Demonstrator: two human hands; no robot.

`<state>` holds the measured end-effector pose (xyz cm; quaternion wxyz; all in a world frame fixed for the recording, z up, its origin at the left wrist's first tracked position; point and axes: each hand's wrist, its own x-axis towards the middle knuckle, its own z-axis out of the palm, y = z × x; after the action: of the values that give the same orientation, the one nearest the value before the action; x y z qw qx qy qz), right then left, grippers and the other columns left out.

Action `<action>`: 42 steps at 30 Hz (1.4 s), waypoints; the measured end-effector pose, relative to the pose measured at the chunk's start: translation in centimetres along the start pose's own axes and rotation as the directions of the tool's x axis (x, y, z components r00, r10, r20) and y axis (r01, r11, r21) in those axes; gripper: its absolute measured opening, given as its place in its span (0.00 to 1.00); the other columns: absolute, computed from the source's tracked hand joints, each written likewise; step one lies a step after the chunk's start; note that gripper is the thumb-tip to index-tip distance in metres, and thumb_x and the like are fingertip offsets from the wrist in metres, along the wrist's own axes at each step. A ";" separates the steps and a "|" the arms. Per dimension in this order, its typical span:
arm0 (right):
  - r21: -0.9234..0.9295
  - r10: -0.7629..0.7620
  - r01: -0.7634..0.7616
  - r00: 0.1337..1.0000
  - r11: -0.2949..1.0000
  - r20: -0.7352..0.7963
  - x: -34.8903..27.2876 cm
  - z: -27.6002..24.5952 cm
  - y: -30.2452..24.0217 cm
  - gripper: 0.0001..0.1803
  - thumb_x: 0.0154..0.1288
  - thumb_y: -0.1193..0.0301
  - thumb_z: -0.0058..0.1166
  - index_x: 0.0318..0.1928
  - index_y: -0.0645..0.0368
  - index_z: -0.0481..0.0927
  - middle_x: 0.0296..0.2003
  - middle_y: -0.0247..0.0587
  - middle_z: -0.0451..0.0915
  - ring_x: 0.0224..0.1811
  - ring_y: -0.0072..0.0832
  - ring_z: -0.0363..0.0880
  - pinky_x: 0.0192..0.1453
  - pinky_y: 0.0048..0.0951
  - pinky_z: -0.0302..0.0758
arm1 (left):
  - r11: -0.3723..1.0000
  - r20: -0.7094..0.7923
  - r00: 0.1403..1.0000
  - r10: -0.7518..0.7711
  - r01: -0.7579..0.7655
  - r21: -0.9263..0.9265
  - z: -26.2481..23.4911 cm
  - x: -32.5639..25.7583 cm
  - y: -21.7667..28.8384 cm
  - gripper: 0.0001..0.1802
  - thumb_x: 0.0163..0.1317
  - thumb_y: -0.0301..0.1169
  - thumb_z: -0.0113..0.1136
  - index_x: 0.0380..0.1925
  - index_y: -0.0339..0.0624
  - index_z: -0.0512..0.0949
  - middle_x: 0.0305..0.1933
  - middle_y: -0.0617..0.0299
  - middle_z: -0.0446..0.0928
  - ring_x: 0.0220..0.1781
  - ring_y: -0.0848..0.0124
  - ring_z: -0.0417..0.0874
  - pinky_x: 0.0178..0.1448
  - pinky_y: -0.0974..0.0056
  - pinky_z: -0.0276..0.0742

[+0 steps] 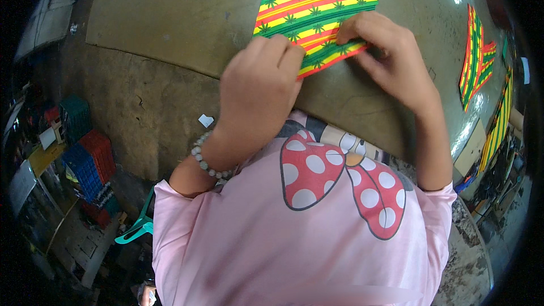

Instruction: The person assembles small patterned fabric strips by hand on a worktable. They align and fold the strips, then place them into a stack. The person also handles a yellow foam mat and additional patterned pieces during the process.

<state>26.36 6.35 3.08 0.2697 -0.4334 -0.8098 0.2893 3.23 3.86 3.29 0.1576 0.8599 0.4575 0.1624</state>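
Note:
A piece of fabric (pixel 317 8) striped in red, yellow and green with dark leaf prints lies on the table (pixel 187 11) and runs off past the top of the view. My left hand (pixel 258 76) is closed on the near left corner of the cloth, its fingertips mostly hidden behind the knuckles. On the near right edge my right hand (pixel 391 51) pinches the same fabric between thumb and fingers. Between the hands the near edge slants, higher on the right. A beaded bracelet (pixel 204 161) circles my left wrist.
More striped fabric pieces (pixel 476 59) lie at the table's right side, with another striped strip (pixel 498 122) hanging near the edge. A small white scrap (pixel 205 120) rests at the left. Dark, patterned stacks (pixel 85 164) and a turquoise plastic item (pixel 136 229) are lower left.

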 end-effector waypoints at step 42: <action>-0.442 -0.243 0.185 0.967 0.878 -0.077 -2.0 2.5 -0.1 0.19 0.55 0.73 0.57 0.49 0.61 0.83 0.44 0.44 0.81 0.43 0.37 0.84 0.39 0.32 0.83 | 0.996 -0.173 0.981 0.083 -0.085 -0.005 1.9 -2.6 -1.2 0.18 0.53 0.24 0.62 0.46 0.34 0.79 0.42 0.55 0.75 0.46 0.59 0.80 0.48 0.60 0.81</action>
<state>25.55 3.96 1.10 0.2498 -0.4079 -0.8772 0.0425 1.76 2.14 0.73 0.1155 0.8602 0.4317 0.2458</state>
